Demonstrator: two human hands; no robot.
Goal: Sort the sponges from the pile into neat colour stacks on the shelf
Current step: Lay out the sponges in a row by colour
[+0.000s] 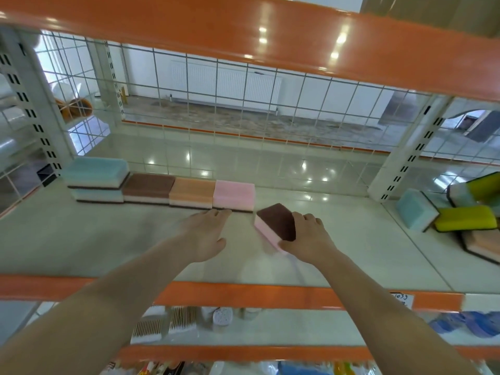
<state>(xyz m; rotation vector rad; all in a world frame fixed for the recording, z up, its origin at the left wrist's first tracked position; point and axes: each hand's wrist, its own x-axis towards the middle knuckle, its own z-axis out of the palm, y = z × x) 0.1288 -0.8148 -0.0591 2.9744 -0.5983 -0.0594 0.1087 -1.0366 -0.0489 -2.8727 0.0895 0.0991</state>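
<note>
So we've got both arms reaching in over the shelf (108, 239), a pale glossy board with an orange front edge. Our right hand (308, 239) has a grip on a pink sponge with a brown scrub side (276, 226): thumb tucked along the near pink edge, fingers curled over the far side, and the sponge is tilted, scrub side up, just off to the 3 o'clock of the sorted row. Our left hand (205, 234) is flat-ish with the fingers straight, holding nothing, fingertips right at the front edge of the pink sponge (234, 194) that ends the row; can't quite tell if they're touching it. The row itself runs along the shelf toward 9 o'clock: pink, then an orange sponge (192, 192) touching it, then a brown-topped sponge (148, 186), then a blue stack (96, 181) two high at the far end near the slotted upright. Over at 3 o'clock, well apart from the row, sits the unsorted pile (460, 212), with a blue sponge standing tilted, yellow-green ones and an orange one jumbled against each other. Behind everything there's a white wire grid (243, 98) as the back of the shelving, and at 6 o'clock a lower shelf holds packs of cotton swabs (165, 320).
</note>
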